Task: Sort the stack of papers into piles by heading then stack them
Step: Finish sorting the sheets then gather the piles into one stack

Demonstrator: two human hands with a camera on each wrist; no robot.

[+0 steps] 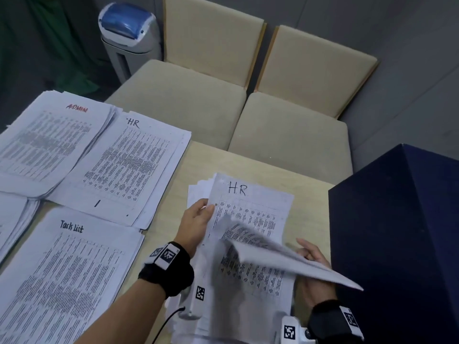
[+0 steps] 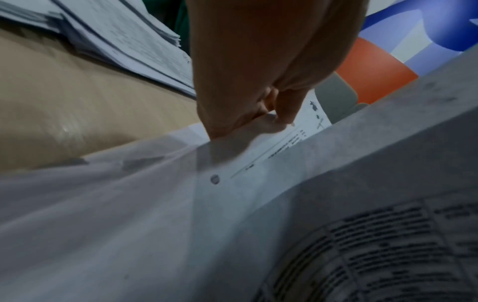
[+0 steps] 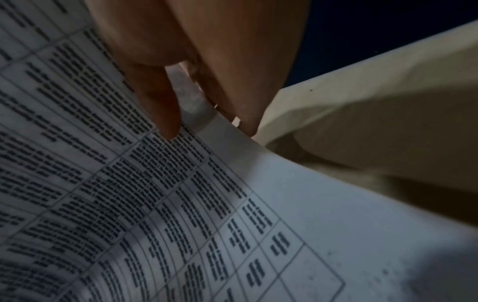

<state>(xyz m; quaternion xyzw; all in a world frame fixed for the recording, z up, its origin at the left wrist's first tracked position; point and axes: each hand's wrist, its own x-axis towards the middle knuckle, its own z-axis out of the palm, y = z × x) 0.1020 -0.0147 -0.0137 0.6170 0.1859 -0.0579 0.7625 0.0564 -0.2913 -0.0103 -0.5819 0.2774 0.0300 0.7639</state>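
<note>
bare forearms | black wrist straps (image 1: 167,273) | white square-code tags (image 1: 168,255) | black cable (image 1: 169,319)

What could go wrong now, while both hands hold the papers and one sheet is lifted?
1. The lifted sheet is bent and held by the right hand at its edge only; it may crease or slip.
2. The left hand pinches the HR sheet of a fanned stack; lower sheets could slide out.
3. The HR pile overlaps the ADMIN pile, so a sheet might land on the wrong one.
</note>
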